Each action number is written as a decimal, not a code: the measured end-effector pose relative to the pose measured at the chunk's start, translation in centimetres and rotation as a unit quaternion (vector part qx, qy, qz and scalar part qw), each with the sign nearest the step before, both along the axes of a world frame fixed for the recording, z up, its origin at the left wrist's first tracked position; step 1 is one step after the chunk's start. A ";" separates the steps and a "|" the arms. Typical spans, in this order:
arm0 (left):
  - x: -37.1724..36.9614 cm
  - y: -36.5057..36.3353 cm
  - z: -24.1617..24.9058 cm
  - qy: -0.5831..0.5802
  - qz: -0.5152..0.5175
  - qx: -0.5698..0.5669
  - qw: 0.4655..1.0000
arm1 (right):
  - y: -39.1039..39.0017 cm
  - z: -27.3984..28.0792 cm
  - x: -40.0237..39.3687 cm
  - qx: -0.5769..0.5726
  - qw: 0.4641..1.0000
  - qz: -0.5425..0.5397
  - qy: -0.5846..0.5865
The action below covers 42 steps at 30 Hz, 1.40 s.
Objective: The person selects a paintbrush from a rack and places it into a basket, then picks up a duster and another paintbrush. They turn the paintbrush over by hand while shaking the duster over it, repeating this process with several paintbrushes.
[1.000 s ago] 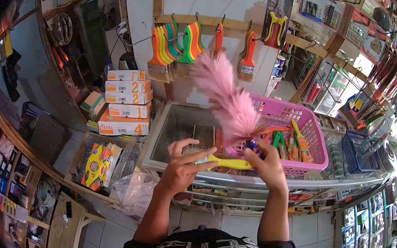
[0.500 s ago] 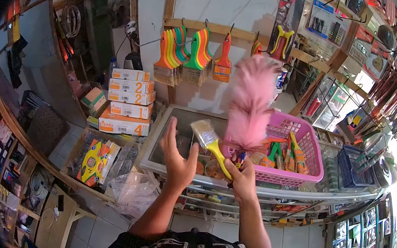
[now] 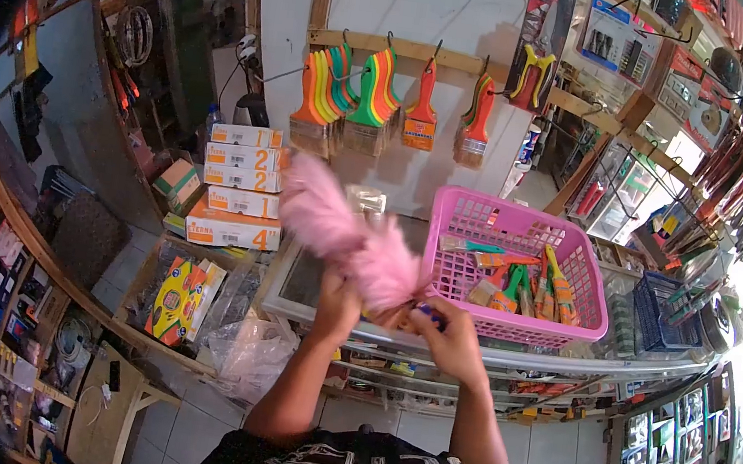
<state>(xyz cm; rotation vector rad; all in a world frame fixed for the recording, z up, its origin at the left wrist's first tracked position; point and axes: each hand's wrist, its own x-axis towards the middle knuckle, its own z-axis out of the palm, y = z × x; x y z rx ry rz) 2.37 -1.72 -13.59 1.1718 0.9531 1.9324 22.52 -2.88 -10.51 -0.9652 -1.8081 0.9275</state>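
A pink feather duster (image 3: 327,213) slants up and to the left across the front of me. My right hand (image 3: 454,340) is closed round its handle end, left of the pink basket's front corner. My left hand (image 3: 339,310) is closed round the paintbrush, whose pale head (image 3: 366,200) shows above the duster; a bit of yellow handle shows below the hand. Pink feathers cover the rest of the brush and part of my left fingers. Several brushes (image 3: 513,291) with coloured handles lie in the pink basket (image 3: 599,302), to the right of my right hand.
The basket stands on a glass counter (image 3: 306,309). More paintbrushes (image 3: 375,93) hang from a wooden rail ahead. Stacked orange-and-white boxes (image 3: 232,233) stand at the left, above a plastic bag (image 3: 249,356). A blue basket (image 3: 663,314) is at the right.
The duster has swung from upright down to the left. The paintbrush has passed from my right hand to my left, which has closed and now holds it upright behind the feathers.
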 end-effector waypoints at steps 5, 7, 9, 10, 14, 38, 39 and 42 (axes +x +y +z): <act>-0.5 -1.2 3.1 -0.066 -0.096 -0.077 0.990 | -0.9 2.9 2.3 0.024 0.996 -0.062 -0.060; -0.5 -1.4 3.1 -0.081 -0.106 -0.080 0.988 | -0.9 3.7 3.2 0.022 0.997 -0.010 -0.078; -0.3 -1.7 3.7 -0.088 -0.119 -0.073 0.986 | -0.9 3.7 3.0 0.021 0.995 -0.057 -0.079; -0.3 -1.5 3.3 -0.083 -0.109 -0.076 0.988 | -0.9 3.7 3.0 0.021 0.993 -0.081 -0.080; -0.2 -1.4 3.0 -0.084 -0.116 -0.077 0.987 | -0.9 4.0 3.1 0.038 0.994 -0.038 -0.093; -0.8 -2.5 3.9 -0.089 -0.186 -0.097 0.974 | -0.7 2.6 3.8 0.030 0.994 -0.096 -0.052; -0.9 -2.4 3.9 -0.085 -0.180 -0.098 0.975 | -1.1 4.0 3.9 0.005 0.995 -0.080 -0.065; -0.8 -2.5 4.0 -0.111 -0.178 -0.086 0.974 | -1.4 4.3 3.3 -0.021 0.992 -0.116 -0.042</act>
